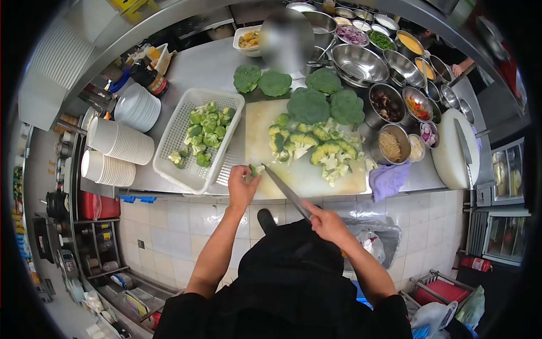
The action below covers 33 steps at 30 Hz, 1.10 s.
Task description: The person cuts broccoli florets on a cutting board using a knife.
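My left hand (pixel 243 183) pinches a small broccoli piece (pixel 255 170) at the lower left corner of the cutting board (pixel 259 124). In my right hand (pixel 327 222) is the handle of a long knife (pixel 287 191), its blade slanting up and left so that the tip is beside that piece. Cut broccoli florets (pixel 322 148) lie heaped on the board. Behind them are whole broccoli heads (pixel 309 105), some on the board and some past its back edge. Left of the board, a white perforated basket (pixel 237 104) holds more florets.
Metal bowls (pixel 360 63) and containers of ingredients fill the back right. A purple cloth (pixel 388 179) lies at the front edge, near a round white board (pixel 451 152) with a knife on it. Stacked white bowls (pixel 120 141) stand left. Another person's hand (pixel 457 69) shows at upper right.
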Each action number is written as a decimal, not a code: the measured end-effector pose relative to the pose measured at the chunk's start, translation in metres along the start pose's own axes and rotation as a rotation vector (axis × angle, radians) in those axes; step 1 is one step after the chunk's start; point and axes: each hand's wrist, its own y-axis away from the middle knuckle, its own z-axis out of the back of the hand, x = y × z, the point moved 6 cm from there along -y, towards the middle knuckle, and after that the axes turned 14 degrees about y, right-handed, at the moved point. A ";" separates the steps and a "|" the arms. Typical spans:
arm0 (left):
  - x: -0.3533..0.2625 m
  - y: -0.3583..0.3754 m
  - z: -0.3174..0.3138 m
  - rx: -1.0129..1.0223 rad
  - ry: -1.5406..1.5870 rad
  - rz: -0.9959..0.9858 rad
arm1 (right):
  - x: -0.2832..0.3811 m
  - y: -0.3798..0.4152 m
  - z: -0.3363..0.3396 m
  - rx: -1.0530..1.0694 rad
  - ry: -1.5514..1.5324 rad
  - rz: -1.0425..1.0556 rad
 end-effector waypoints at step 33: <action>0.031 -0.010 -0.002 -0.035 0.105 0.524 | 0.043 0.016 0.027 -0.233 0.247 0.080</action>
